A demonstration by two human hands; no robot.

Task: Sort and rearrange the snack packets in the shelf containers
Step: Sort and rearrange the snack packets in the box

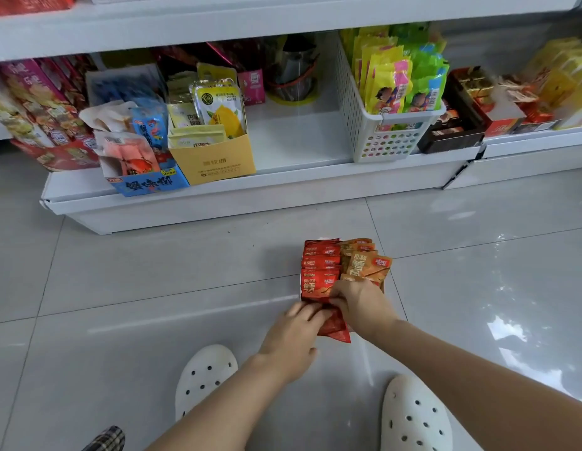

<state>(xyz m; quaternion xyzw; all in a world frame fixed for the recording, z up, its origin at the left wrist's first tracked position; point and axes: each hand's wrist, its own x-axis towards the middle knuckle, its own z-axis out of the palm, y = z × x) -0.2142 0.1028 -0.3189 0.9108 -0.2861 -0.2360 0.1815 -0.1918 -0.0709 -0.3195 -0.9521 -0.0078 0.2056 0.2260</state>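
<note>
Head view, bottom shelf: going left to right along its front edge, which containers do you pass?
Blue carton → yellow carton → bare shelf → white perforated basket → dark box of red packets.

The glossy grey tiled floor (152, 271) carries a small container of snack packets (343, 271), with red packets in the left row and orange ones in the right. 2 white perforated clogs (203, 375) stand on the tiles near the bottom edge. The white bottom shelf (292, 141) holds, from left to right, a blue carton (146, 183) of crab-stick packets, a yellow cardboard box (214, 161) of mango packets, a bare gap, a white perforated basket (385, 138) of yellow and green packets, and a dark box (452, 135).
</note>
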